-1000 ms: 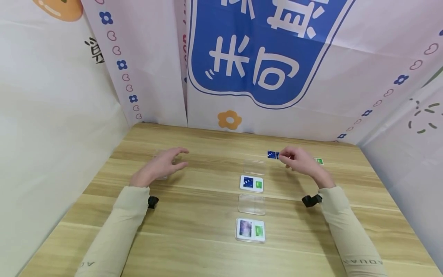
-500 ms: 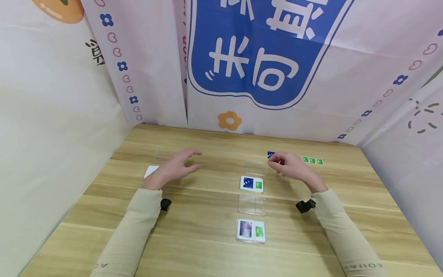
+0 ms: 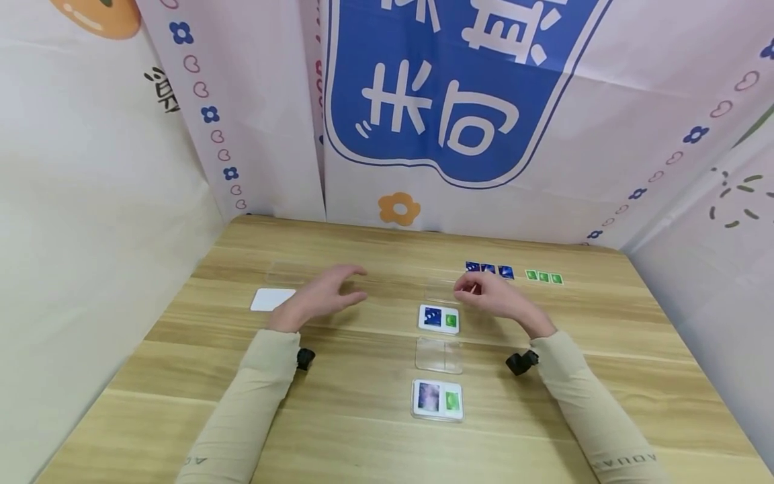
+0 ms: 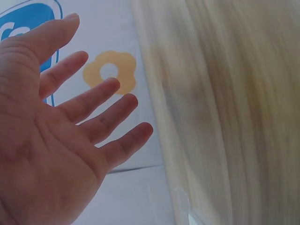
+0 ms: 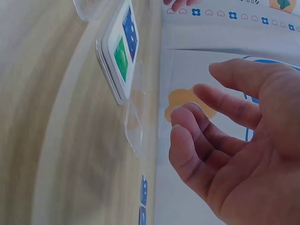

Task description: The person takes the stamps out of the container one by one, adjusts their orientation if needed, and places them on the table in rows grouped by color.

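The left grip (image 3: pixel 320 294), relaxed and holding nothing, is beside a white card (image 3: pixel 266 299) on the counter (image 3: pixel 338 423). The right grip (image 3: pixel 494 294), loosely curled, also bare, is by a clear plate (image 3: pixel 438 292), near 3 blue squares (image 3: pixel 488 267).

Surface (image 3: pixel 338 430): pale wood grain, rounded far corners
Back wall (image 3: pixel 272 134): pinkish-white sheet, seamed
Blue panel (image 3: pixel 453 40): white characters
Flower (image 3: pixel 387 212): orange, below the panel
Left wall (image 3: pixel 91 168): white, orange fruit (image 3: pixel 109 19) above
Right wall (image 3: pixel 701 269): white, green dashes (image 3: pixel 732 224)
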A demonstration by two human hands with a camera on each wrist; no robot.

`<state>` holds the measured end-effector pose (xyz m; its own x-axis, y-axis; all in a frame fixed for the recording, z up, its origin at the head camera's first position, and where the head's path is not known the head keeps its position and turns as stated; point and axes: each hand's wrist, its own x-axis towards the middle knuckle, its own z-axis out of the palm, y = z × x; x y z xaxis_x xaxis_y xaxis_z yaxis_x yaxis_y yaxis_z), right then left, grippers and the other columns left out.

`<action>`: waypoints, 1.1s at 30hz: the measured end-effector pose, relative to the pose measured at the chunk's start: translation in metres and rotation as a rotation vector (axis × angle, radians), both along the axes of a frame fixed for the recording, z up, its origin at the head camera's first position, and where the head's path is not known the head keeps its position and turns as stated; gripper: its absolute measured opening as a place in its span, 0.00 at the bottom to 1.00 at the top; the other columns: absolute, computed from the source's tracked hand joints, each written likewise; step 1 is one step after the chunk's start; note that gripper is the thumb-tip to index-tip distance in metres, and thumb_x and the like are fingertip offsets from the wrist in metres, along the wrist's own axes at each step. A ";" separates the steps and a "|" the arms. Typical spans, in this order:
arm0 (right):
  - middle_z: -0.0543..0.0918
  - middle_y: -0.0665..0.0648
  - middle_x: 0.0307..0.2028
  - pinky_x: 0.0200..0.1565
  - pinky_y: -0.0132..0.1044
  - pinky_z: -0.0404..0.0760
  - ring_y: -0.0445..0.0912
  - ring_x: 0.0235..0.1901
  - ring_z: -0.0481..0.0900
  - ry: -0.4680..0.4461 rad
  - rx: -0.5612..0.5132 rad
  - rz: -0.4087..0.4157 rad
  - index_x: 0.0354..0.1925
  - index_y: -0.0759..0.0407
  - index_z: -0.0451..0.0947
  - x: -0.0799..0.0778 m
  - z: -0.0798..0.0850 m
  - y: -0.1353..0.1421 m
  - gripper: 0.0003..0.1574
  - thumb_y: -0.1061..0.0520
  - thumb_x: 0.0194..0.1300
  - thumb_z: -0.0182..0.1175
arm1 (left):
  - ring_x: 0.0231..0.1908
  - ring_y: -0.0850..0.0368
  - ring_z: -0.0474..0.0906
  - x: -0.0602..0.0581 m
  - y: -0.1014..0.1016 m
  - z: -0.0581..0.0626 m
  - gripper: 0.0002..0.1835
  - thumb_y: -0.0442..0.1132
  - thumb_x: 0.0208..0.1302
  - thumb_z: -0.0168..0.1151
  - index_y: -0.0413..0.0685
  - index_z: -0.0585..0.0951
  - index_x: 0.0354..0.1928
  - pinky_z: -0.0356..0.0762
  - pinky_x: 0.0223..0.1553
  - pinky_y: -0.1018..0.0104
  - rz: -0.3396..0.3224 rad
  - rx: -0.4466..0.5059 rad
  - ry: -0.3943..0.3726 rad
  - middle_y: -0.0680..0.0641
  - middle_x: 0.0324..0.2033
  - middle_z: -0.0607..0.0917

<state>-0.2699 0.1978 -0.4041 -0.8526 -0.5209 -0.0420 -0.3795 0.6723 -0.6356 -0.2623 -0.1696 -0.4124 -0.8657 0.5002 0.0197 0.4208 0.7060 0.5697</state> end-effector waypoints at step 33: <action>0.84 0.52 0.36 0.39 0.36 0.81 0.43 0.35 0.80 -0.036 0.070 0.060 0.45 0.57 0.81 0.004 -0.016 -0.028 0.13 0.54 0.63 0.66 | 0.70 0.49 0.64 0.005 0.082 -0.013 0.30 0.54 0.69 0.58 0.52 0.68 0.69 0.63 0.70 0.50 -0.146 -0.144 -0.049 0.48 0.69 0.71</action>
